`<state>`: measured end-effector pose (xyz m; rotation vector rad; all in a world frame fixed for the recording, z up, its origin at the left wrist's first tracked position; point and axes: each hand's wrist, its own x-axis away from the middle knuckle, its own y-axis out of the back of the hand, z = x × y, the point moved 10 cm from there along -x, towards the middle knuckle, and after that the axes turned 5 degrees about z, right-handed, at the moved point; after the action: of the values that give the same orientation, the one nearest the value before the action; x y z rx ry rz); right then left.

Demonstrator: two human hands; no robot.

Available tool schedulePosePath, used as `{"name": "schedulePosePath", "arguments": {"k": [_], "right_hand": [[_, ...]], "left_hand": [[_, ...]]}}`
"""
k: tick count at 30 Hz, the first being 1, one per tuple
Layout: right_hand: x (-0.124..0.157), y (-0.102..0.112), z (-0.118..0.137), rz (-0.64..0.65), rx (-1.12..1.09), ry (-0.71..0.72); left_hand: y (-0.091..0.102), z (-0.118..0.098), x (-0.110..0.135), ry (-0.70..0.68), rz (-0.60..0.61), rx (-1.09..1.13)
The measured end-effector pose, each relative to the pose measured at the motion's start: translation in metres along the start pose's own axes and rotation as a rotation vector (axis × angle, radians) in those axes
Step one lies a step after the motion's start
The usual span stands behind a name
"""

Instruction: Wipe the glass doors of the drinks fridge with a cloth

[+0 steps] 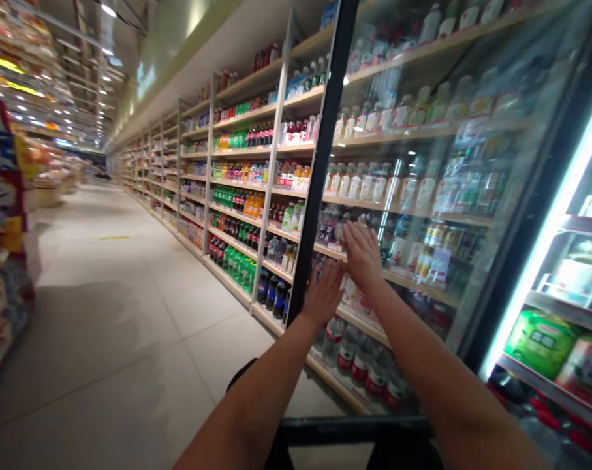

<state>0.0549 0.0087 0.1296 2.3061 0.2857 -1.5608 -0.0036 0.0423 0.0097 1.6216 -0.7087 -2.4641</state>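
Observation:
A glass cooler door with a black frame (pixel 322 163) stands swung out in front of me, and bottles on shelves show through its pane. My left hand (pixel 325 294) is at the lower left of the pane near the black edge, fingers stretched out and holding nothing. Just above and to the right, my right hand (pixel 363 256) also has its fingers extended, palm toward the glass. Both hands appear to rest flat on the pane. The door's bottom rail (pixel 354 429) crosses below my forearms.
On the right, the lit cooler interior holds a green package (pixel 540 343) and red-capped bottles (pixel 577 437). Wall shelves of drinks, including green soda bottles (pixel 239 264), run along the aisle. A pale tiled floor (pixel 129 313) lies left, beside a stand of packaged goods (pixel 4 261).

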Motion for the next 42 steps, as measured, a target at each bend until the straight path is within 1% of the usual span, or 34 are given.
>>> {"name": "schedulePosePath", "arguments": {"k": [3,5,7,11,13,15,16,17,20,21,22,23,26,27,28,32,33,34,37,39,40,42], "right_hand": [[-0.019,0.008,-0.019,-0.045,-0.046,-0.076],[-0.021,0.011,-0.025,-0.071,-0.101,-0.098],[-0.018,0.009,-0.022,-0.040,-0.151,-0.061],[-0.013,0.000,-0.012,0.078,-0.182,0.049],[-0.016,0.004,-0.017,0.046,-0.164,0.017],[-0.014,0.011,-0.022,-0.034,-0.138,-0.042],[-0.012,0.013,-0.020,-0.058,-0.131,-0.049],[-0.008,0.012,-0.015,-0.053,-0.130,-0.030],[0.006,0.001,0.006,0.074,-0.156,0.104],[0.009,-0.002,0.007,0.105,-0.162,0.119],[0.012,-0.002,0.004,0.106,-0.165,0.104],[0.013,0.001,-0.003,0.082,-0.164,0.059],[0.023,0.012,-0.028,-0.039,-0.159,-0.131],[0.028,0.013,-0.031,-0.050,-0.161,-0.159],[0.034,0.013,-0.029,-0.032,-0.168,-0.152],[0.054,0.002,-0.005,0.144,-0.205,0.013],[0.056,0.002,-0.005,0.155,-0.204,0.015],[0.055,0.004,-0.008,0.140,-0.196,-0.007],[0.050,0.015,-0.021,0.008,-0.162,-0.116],[0.052,0.018,-0.020,-0.039,-0.156,-0.139],[0.055,0.017,-0.016,-0.024,-0.160,-0.125],[0.060,0.010,-0.008,0.046,-0.171,-0.065]], "left_hand": [[-0.001,0.000,0.000,-0.005,0.023,0.024],[0.000,0.000,-0.001,-0.002,0.034,0.035],[0.001,0.000,-0.001,0.004,0.039,0.041],[0.004,0.001,-0.003,0.008,0.032,0.037],[0.004,0.001,-0.003,0.012,0.028,0.034],[0.004,0.002,-0.002,0.018,0.028,0.034],[0.003,0.002,-0.002,0.019,0.030,0.036],[0.002,0.002,-0.002,0.020,0.032,0.038],[0.000,0.002,-0.002,0.020,0.038,0.044],[0.000,0.002,-0.002,0.022,0.040,0.046],[0.000,0.002,-0.002,0.025,0.041,0.047],[0.000,0.003,-0.002,0.028,0.043,0.048],[0.001,0.003,-0.002,0.034,0.051,0.056],[0.001,0.003,-0.002,0.034,0.053,0.060],[0.002,0.003,-0.002,0.034,0.054,0.063],[0.004,0.003,-0.003,0.040,0.049,0.073],[0.004,0.003,-0.003,0.042,0.048,0.074],[0.005,0.004,-0.003,0.043,0.046,0.074],[0.006,0.004,-0.003,0.044,0.041,0.071],[0.006,0.004,-0.003,0.045,0.039,0.068],[0.006,0.004,-0.003,0.045,0.038,0.066],[0.007,0.003,-0.002,0.044,0.036,0.064]]}}
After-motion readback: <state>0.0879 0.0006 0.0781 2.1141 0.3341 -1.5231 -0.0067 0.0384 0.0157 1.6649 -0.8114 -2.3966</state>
